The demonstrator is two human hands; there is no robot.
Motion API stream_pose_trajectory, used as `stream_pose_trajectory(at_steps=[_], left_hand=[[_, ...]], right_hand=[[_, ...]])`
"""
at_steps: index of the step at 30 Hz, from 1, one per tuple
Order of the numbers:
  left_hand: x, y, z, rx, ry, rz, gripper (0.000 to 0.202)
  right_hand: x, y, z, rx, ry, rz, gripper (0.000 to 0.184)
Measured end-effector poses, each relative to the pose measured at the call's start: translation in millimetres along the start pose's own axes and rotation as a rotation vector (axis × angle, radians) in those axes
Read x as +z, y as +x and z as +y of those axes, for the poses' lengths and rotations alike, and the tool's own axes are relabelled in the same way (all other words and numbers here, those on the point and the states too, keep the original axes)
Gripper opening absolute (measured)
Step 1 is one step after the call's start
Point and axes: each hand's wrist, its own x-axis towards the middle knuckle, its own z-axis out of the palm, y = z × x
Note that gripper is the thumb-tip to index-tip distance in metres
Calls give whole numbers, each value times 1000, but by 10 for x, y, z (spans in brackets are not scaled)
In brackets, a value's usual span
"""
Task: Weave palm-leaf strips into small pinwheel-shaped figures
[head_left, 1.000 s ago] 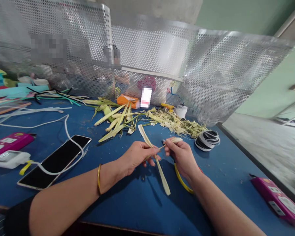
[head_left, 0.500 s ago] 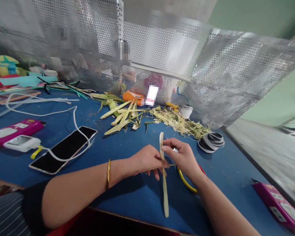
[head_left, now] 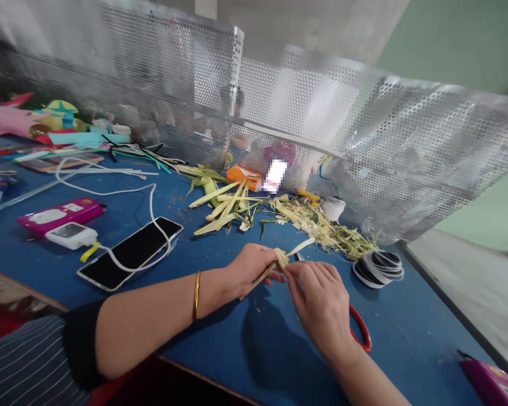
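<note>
My left hand point(head_left: 252, 268) is closed on a pale yellow leaf strip point(head_left: 279, 260), pinching it where it folds. One end of the strip sticks out up and right, the other slants down under my palm. My right hand point(head_left: 319, 301) meets it from the right, thumb and forefinger pinched on the same strip just beside the left fingers. Both hands hover low over the blue table point(head_left: 220, 349). A gold bangle point(head_left: 197, 294) sits on my left wrist. Red-handled scissors point(head_left: 361, 332) lie partly hidden under my right hand.
A heap of leaf strips point(head_left: 228, 206) and shredded scraps point(head_left: 322, 225) lies behind the hands. A black-and-white tape roll point(head_left: 379, 266) sits to the right. A phone point(head_left: 131, 252) with a white cable, a white charger point(head_left: 70, 235) and a pink case point(head_left: 59, 213) lie left. A perforated metal screen point(head_left: 364, 141) backs the table.
The strip stood upright between my hands; now it is bent over, with both hands pinched closer together on the fold. The camera has swung to the left.
</note>
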Motion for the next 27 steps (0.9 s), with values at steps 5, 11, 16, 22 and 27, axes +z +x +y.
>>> stream_pose_trajectory(at_steps=[5,11,16,22,27], left_hand=[[-18,-11,3,22,-154,-140,14],[-39,-38,61,4,-231,-194,17],[-38,-4,11,56,-273,-179,24],[2,-8,-13,58,-304,-98,16],[14,-26,-28,50,-286,-104,19]], right_hand=[[57,0,8,19,-89,42,13],[42,3,22,15,-160,30,13],[50,-2,20,-19,-170,-42,19],[60,3,-22,-126,-147,-145,19],[118,12,-106,-333,-122,-241,20]])
